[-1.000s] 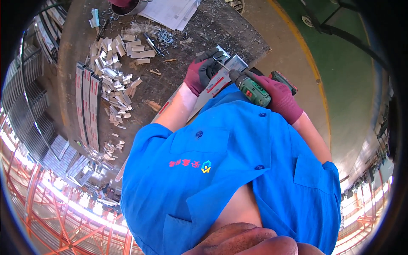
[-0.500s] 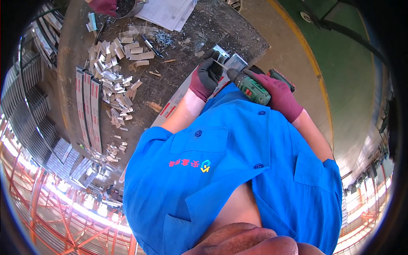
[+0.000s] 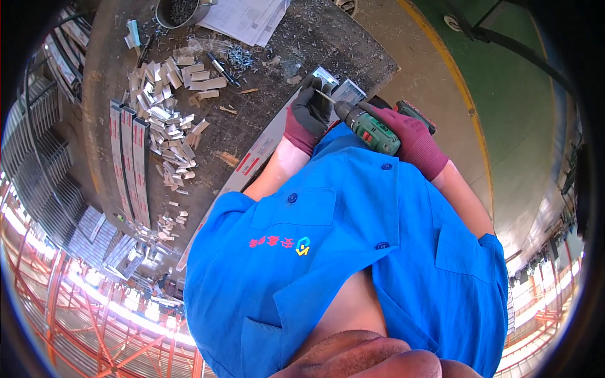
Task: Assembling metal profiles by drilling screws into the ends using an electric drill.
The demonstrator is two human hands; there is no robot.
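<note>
Head view: right fingers (image 3: 386,118) grasp drill (image 3: 376,134); left fingers (image 3: 320,106) curl by bit (image 3: 326,97), grip unclear.

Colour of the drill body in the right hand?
The drill has a mostly green body; it shows best in the head view.

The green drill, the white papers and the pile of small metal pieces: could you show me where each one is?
Green drill (image 3: 380,137): head view, on its green body.
White papers (image 3: 241,19): head view, middle of the sheets.
Pile of small metal pieces (image 3: 161,113): head view, on a bright piece mid-pile.
</note>
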